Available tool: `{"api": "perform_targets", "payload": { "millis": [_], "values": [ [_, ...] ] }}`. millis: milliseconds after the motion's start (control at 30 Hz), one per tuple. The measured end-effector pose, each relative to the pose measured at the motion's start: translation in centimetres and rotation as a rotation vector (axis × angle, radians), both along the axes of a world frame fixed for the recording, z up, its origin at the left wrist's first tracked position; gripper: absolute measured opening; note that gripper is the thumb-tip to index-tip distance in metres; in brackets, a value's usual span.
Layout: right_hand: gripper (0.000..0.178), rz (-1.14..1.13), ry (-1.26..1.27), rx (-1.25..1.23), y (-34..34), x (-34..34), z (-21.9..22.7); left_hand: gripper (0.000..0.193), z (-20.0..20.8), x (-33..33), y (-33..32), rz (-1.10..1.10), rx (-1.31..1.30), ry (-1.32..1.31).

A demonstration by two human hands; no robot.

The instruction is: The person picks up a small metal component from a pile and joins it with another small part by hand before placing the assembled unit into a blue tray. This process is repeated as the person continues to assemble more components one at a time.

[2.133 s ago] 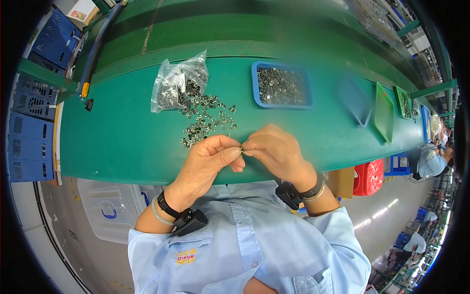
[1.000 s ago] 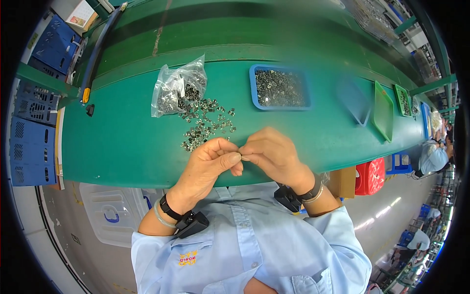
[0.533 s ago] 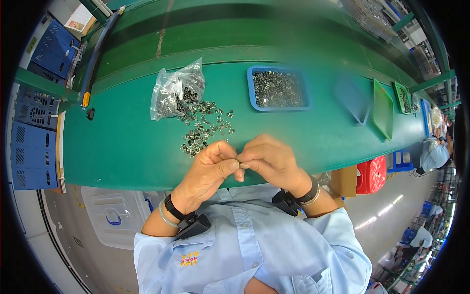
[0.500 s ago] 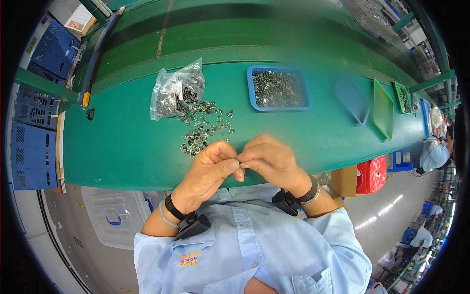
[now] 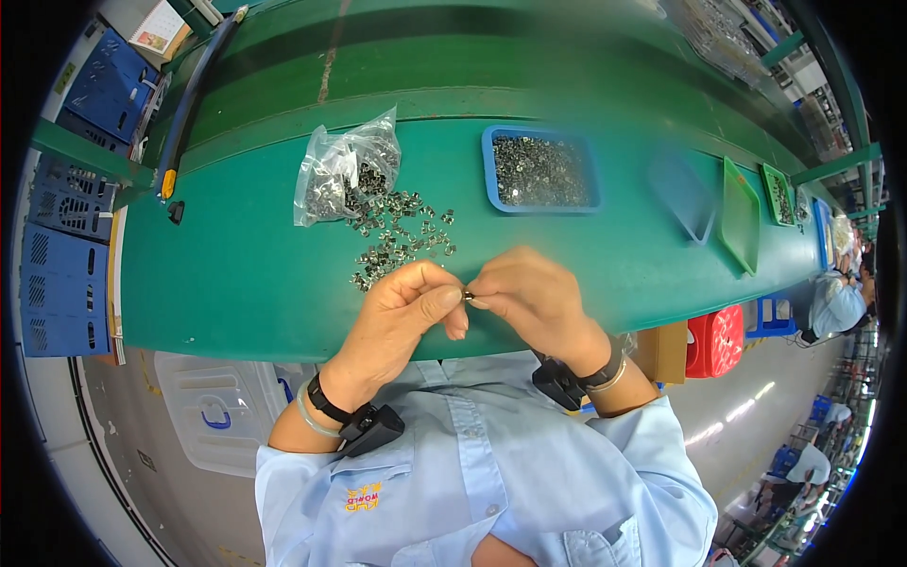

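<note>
My left hand [image 5: 406, 307] and my right hand [image 5: 534, 298] meet above the front edge of the green table. Between their thumbs and forefingers they pinch one small dark metal part [image 5: 467, 295]; its exact kind is too small to make out. Just beyond the left fingers lies a loose heap of small shiny metal parts [image 5: 402, 231]. These spill from the mouth of a clear plastic bag [image 5: 331, 175] that holds many more. Farther right of the heap stands a blue tray [image 5: 488, 175] filled with small metal parts.
On the table's right side are an empty-looking blue tray [image 5: 682, 203], a green tray [image 5: 740, 217] and a smaller green tray of parts [image 5: 778, 194]. Blue crates [image 5: 64, 293] stack at the left. Below are a lidded clear box [image 5: 222, 406], a cardboard box [image 5: 663, 352] and a red stool [image 5: 715, 342].
Both hands have shifted slightly up, and the fingertips have opened a little around the small metal part, which now shows more. The heap, bag and trays stay where they were.
</note>
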State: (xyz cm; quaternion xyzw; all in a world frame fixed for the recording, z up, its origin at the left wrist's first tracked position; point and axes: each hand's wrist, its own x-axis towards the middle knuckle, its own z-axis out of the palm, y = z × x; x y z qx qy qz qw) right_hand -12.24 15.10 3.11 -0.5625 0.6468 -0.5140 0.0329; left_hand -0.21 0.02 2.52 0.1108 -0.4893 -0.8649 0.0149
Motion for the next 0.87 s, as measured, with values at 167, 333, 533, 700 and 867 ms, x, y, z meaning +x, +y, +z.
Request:
{"api": "perform_targets", "payload": {
  "millis": [167,333,533,700,867],
  "values": [
    [0.017,0.037,-0.255,-0.075,-0.2,0.4,-1.0,0.019,-0.5,0.0,0.4,-0.036,0.269,0.042],
    [0.017,0.044,-0.222,-0.058,-0.4,0.6,-0.3,0.02,-1.0,0.0,0.2,-0.065,0.303,0.069],
    [0.016,0.048,-0.206,-0.068,-0.6,0.7,-0.2,0.013,-1.1,0.1,0.0,-0.105,0.393,0.095],
    [0.016,0.071,-0.191,-0.088,-1.0,0.6,-0.4,0.014,-1.2,0.1,-0.2,-0.111,0.419,0.098],
    [0.015,0.096,-0.17,-0.069,-1.1,0.4,-0.6,0.014,-1.5,0.1,-0.6,-0.14,0.425,0.099]
  ]
}}
